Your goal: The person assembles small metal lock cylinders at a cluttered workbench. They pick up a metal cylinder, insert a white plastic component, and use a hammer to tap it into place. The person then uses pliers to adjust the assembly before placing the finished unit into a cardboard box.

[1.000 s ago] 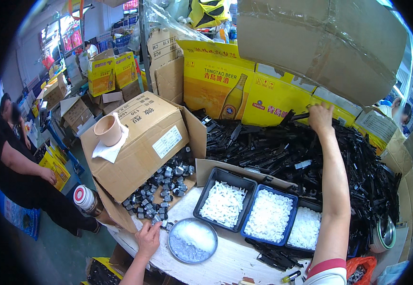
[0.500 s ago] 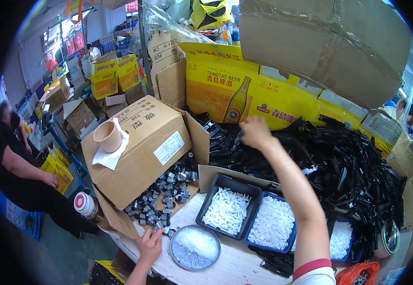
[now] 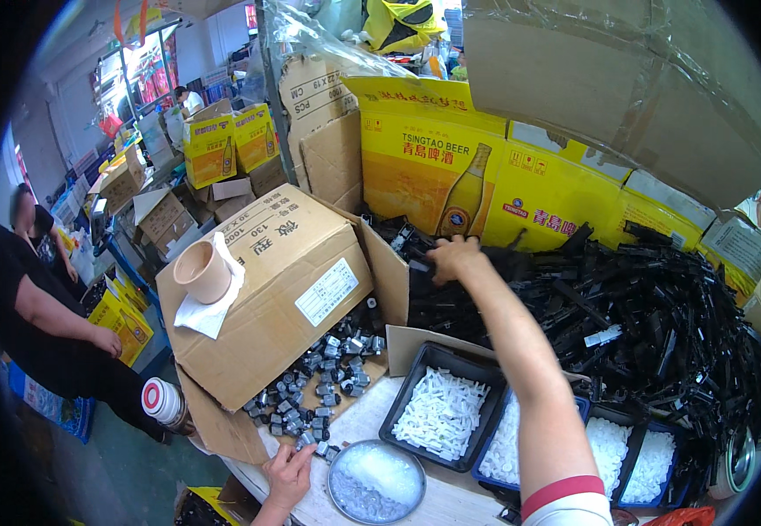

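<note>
At the far-left end of the tangled black parts, the right hand is bent downward, pieces being best freed 1 at a time, while the left hand is placed by the grey blocks; whether anything is gripped by either cannot be told.

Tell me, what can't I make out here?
Head view:
Right hand: anything gripped blends into the black pile.
Left hand: any grip on grey parts is too small to tell.
Blue tray: middle hidden by right forearm.
Red bag: cut off by lower edge.
</note>
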Action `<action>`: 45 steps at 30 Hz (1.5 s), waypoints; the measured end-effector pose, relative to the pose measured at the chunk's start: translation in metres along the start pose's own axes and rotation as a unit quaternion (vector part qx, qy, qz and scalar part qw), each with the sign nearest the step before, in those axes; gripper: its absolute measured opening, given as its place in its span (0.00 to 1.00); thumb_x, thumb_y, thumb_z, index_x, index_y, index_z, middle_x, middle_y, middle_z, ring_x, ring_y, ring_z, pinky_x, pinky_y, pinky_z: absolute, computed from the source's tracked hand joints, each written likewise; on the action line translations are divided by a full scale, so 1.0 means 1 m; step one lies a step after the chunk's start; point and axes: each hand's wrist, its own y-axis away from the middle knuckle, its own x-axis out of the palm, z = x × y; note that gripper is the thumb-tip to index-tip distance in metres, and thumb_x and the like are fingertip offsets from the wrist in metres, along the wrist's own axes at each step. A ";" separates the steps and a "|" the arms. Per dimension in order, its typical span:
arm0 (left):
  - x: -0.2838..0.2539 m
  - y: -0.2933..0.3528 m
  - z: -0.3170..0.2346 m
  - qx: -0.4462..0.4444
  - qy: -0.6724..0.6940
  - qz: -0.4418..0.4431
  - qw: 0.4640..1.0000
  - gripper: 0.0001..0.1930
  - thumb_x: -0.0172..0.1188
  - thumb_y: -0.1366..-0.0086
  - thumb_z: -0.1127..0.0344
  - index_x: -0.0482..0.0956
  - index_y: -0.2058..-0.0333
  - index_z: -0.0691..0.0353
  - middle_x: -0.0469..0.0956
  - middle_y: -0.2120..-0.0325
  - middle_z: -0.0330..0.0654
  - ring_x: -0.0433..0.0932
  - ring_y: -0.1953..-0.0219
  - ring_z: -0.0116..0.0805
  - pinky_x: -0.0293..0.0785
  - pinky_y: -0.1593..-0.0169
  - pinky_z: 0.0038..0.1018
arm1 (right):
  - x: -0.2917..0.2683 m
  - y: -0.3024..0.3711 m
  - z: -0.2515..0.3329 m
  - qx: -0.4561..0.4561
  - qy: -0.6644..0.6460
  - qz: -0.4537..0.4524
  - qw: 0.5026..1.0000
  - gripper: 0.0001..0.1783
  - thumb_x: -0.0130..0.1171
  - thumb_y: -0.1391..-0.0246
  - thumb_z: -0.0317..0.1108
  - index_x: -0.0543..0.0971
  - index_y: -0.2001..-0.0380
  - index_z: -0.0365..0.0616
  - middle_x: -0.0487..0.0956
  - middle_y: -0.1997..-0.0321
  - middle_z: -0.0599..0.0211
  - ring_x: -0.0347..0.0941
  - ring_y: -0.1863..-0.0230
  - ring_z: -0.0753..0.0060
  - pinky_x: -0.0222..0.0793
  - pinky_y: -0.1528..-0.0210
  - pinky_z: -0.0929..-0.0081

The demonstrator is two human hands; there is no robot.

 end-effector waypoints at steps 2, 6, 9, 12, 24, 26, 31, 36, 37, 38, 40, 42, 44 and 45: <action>0.001 0.002 0.001 -0.005 0.000 0.000 1.000 0.13 0.58 0.53 0.74 0.79 0.66 0.53 0.64 0.83 0.39 0.67 0.85 0.35 0.63 0.81 0.29 | 0.004 0.015 -0.032 0.054 0.061 -0.019 0.996 0.17 0.54 0.56 0.36 0.76 0.58 0.54 0.74 0.52 0.67 0.71 0.52 0.62 0.63 0.52 0.57; 0.003 -0.001 -0.001 0.000 0.010 -0.004 1.000 0.13 0.58 0.53 0.75 0.79 0.67 0.53 0.64 0.82 0.40 0.69 0.84 0.36 0.64 0.81 0.31 | -0.002 0.072 -0.119 0.109 0.051 -0.061 0.991 0.14 0.47 0.52 0.36 0.78 0.65 0.49 0.77 0.59 0.58 0.72 0.55 0.56 0.61 0.52 0.52; 0.004 -0.001 -0.001 -0.003 0.013 -0.012 1.000 0.13 0.58 0.53 0.75 0.79 0.67 0.52 0.65 0.82 0.40 0.69 0.84 0.38 0.64 0.80 0.31 | -0.019 0.112 -0.142 0.200 0.006 -0.075 0.977 0.14 0.48 0.54 0.35 0.78 0.65 0.46 0.76 0.57 0.58 0.71 0.52 0.58 0.57 0.49 0.49; 0.003 -0.002 -0.002 0.007 0.021 -0.023 0.999 0.13 0.58 0.52 0.74 0.79 0.66 0.52 0.66 0.82 0.40 0.70 0.83 0.38 0.65 0.80 0.32 | -0.021 0.139 -0.158 0.227 -0.022 -0.107 0.968 0.12 0.50 0.56 0.33 0.79 0.67 0.47 0.75 0.57 0.58 0.69 0.51 0.58 0.55 0.48 0.50; -0.002 -0.001 -0.004 0.006 0.020 -0.021 1.000 0.12 0.57 0.50 0.74 0.78 0.66 0.53 0.65 0.81 0.41 0.71 0.82 0.39 0.65 0.80 0.33 | -0.004 0.150 -0.042 -0.113 -0.050 -0.138 0.983 0.22 0.57 0.68 0.30 0.78 0.62 0.57 0.73 0.57 0.65 0.63 0.49 0.59 0.56 0.48 0.56; -0.001 -0.005 -0.007 0.012 0.021 -0.017 1.000 0.11 0.57 0.50 0.74 0.78 0.66 0.53 0.66 0.81 0.41 0.71 0.82 0.39 0.65 0.80 0.33 | 0.020 0.141 -0.025 -0.127 -0.003 -0.124 0.984 0.26 0.59 0.68 0.34 0.76 0.58 0.58 0.69 0.53 0.67 0.60 0.48 0.60 0.51 0.45 0.50; -0.001 -0.005 -0.007 0.020 0.023 -0.026 0.999 0.11 0.57 0.50 0.74 0.78 0.66 0.53 0.66 0.81 0.41 0.71 0.82 0.39 0.65 0.80 0.32 | 0.035 0.117 -0.055 -0.008 0.146 -0.263 0.954 0.15 0.56 0.61 0.39 0.78 0.65 0.59 0.74 0.62 0.71 0.64 0.54 0.66 0.52 0.53 0.60; 0.000 -0.001 -0.003 0.007 0.019 -0.020 1.000 0.11 0.57 0.50 0.74 0.79 0.66 0.53 0.66 0.81 0.41 0.71 0.82 0.39 0.65 0.80 0.32 | 0.002 0.131 -0.118 0.147 0.139 -0.270 0.941 0.14 0.56 0.63 0.37 0.78 0.67 0.55 0.78 0.67 0.69 0.69 0.56 0.65 0.53 0.52 0.55; 0.000 -0.001 -0.004 0.005 0.017 -0.018 1.000 0.11 0.57 0.50 0.74 0.79 0.66 0.53 0.66 0.81 0.41 0.71 0.82 0.39 0.66 0.80 0.32 | -0.002 0.137 -0.127 0.173 0.128 -0.245 0.945 0.14 0.55 0.62 0.35 0.78 0.66 0.54 0.78 0.66 0.68 0.69 0.56 0.65 0.53 0.52 0.55; -0.001 -0.001 -0.005 0.005 0.017 -0.016 1.000 0.11 0.57 0.50 0.74 0.79 0.66 0.53 0.66 0.81 0.41 0.71 0.82 0.39 0.66 0.79 0.32 | -0.002 0.143 -0.137 0.188 0.121 -0.263 0.939 0.14 0.54 0.61 0.34 0.78 0.65 0.54 0.78 0.66 0.66 0.69 0.55 0.66 0.53 0.52 0.54; 0.000 -0.002 -0.004 0.005 0.022 -0.013 1.000 0.11 0.57 0.50 0.74 0.79 0.66 0.53 0.66 0.81 0.41 0.71 0.82 0.38 0.66 0.79 0.32 | 0.001 0.151 -0.158 0.214 0.139 -0.262 0.931 0.14 0.53 0.59 0.33 0.77 0.65 0.53 0.77 0.66 0.66 0.68 0.56 0.63 0.53 0.52 0.52; 0.001 -0.002 -0.003 0.001 0.031 -0.010 0.999 0.11 0.57 0.50 0.73 0.79 0.66 0.53 0.66 0.80 0.41 0.71 0.81 0.39 0.66 0.79 0.32 | 0.003 0.157 -0.171 0.291 0.170 -0.294 0.894 0.12 0.53 0.58 0.33 0.77 0.66 0.51 0.76 0.64 0.65 0.66 0.56 0.61 0.53 0.54 0.52; 0.002 -0.002 -0.003 0.000 0.034 -0.012 0.999 0.11 0.57 0.50 0.73 0.79 0.66 0.53 0.66 0.80 0.41 0.71 0.81 0.39 0.66 0.78 0.32 | 0.003 0.159 -0.174 0.345 0.197 -0.347 0.850 0.11 0.52 0.57 0.33 0.77 0.67 0.49 0.74 0.63 0.64 0.65 0.56 0.59 0.54 0.56 0.52; 0.002 -0.002 -0.003 0.000 0.036 -0.013 0.999 0.11 0.57 0.50 0.73 0.79 0.66 0.53 0.66 0.80 0.41 0.71 0.81 0.39 0.66 0.78 0.32 | 0.003 0.161 -0.173 0.359 0.209 -0.384 0.825 0.11 0.52 0.57 0.33 0.77 0.67 0.48 0.73 0.63 0.64 0.64 0.56 0.58 0.55 0.57 0.52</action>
